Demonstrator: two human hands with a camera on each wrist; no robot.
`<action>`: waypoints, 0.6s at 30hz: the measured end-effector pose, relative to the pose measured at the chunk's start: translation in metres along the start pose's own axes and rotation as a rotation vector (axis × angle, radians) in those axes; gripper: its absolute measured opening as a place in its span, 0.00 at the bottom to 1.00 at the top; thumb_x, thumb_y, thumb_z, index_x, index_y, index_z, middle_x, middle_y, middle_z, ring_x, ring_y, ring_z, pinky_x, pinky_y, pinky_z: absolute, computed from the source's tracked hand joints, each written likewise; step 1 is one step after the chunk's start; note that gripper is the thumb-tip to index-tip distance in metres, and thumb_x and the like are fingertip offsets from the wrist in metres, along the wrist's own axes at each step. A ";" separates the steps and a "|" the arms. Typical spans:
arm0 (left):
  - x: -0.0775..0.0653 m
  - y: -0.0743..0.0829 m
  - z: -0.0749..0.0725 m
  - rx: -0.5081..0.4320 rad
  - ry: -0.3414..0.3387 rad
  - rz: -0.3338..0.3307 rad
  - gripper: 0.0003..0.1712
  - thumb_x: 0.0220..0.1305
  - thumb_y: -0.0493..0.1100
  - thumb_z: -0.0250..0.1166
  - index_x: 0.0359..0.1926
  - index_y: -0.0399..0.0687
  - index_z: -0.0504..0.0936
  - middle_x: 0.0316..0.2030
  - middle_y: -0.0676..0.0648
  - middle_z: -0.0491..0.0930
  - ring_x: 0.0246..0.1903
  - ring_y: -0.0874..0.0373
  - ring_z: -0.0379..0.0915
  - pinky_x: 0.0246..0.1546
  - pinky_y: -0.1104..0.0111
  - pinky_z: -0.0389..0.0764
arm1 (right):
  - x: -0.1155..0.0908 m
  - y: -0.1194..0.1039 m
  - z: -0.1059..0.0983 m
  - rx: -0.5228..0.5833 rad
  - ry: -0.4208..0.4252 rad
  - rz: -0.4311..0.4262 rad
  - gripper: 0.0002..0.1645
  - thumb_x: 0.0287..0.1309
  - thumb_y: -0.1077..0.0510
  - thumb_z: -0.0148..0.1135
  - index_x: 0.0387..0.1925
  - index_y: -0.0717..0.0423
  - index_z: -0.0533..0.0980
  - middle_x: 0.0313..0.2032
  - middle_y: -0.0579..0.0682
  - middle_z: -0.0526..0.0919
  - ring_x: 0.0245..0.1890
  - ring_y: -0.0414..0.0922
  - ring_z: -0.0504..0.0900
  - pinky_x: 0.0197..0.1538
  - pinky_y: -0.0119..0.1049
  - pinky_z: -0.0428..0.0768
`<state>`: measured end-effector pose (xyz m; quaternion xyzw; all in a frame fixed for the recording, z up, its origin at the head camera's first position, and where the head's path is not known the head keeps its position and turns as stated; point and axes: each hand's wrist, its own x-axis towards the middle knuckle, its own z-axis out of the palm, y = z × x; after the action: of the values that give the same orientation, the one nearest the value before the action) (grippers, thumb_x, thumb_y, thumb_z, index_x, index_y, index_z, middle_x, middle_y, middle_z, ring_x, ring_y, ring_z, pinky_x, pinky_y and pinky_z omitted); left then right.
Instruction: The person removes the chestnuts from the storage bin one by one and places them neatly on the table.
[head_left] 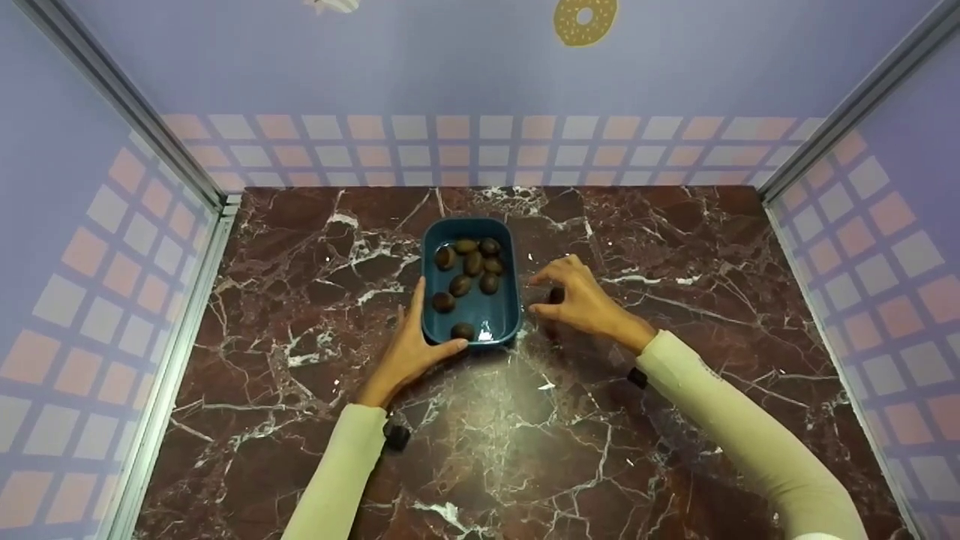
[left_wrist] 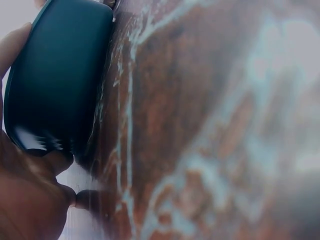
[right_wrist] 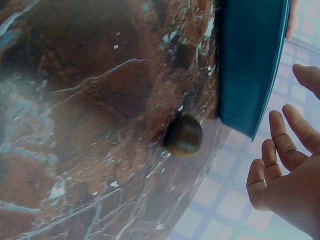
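A deep blue-green rectangular container (head_left: 484,311) with rounded corners holds several dark brown egg-shaped fruits (head_left: 472,263). My left hand (head_left: 409,352) holds it at its near left corner, fingers along the left side and thumb at the front rim. The left wrist view shows the container's outer wall (left_wrist: 60,75) close against that hand. To the right of the container, my right hand (head_left: 581,300) has thumb and fingers spread apart, with nothing held between them. A single fruit (right_wrist: 184,134), dark with yellowish ends, lies on the table by that hand.
The container stands on a dark red marbled table (head_left: 300,322) with white veins. Purple panels with a checked band (head_left: 480,142) enclose the back and both sides. Small white specks (head_left: 546,386) dot the tabletop.
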<state>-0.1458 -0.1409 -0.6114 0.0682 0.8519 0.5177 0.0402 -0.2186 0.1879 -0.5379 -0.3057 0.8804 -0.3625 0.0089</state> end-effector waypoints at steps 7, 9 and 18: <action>-0.001 0.001 -0.001 -0.028 -0.006 -0.008 0.74 0.47 0.70 0.76 0.81 0.72 0.33 0.81 0.47 0.39 0.74 0.26 0.20 0.64 0.26 0.40 | 0.009 -0.011 0.007 -0.024 -0.028 -0.046 0.26 0.49 0.50 0.80 0.49 0.57 0.84 0.49 0.51 0.85 0.52 0.53 0.72 0.58 0.51 0.67; -0.002 0.001 -0.002 -0.032 -0.011 -0.018 0.73 0.48 0.71 0.76 0.80 0.78 0.32 0.81 0.49 0.38 0.74 0.27 0.19 0.63 0.25 0.40 | 0.010 -0.013 0.010 -0.021 -0.037 -0.052 0.26 0.50 0.50 0.80 0.49 0.57 0.84 0.49 0.52 0.85 0.51 0.53 0.72 0.57 0.51 0.67; -0.004 0.001 -0.001 -0.014 -0.011 -0.032 0.72 0.47 0.74 0.74 0.78 0.83 0.31 0.81 0.48 0.38 0.74 0.26 0.20 0.63 0.24 0.41 | 0.016 -0.022 0.023 0.016 -0.073 -0.075 0.24 0.50 0.52 0.81 0.50 0.51 0.84 0.48 0.50 0.82 0.51 0.50 0.70 0.56 0.51 0.71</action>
<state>-0.1420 -0.1424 -0.6099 0.0569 0.8490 0.5225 0.0537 -0.2140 0.1523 -0.5376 -0.3516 0.8643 -0.3584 0.0297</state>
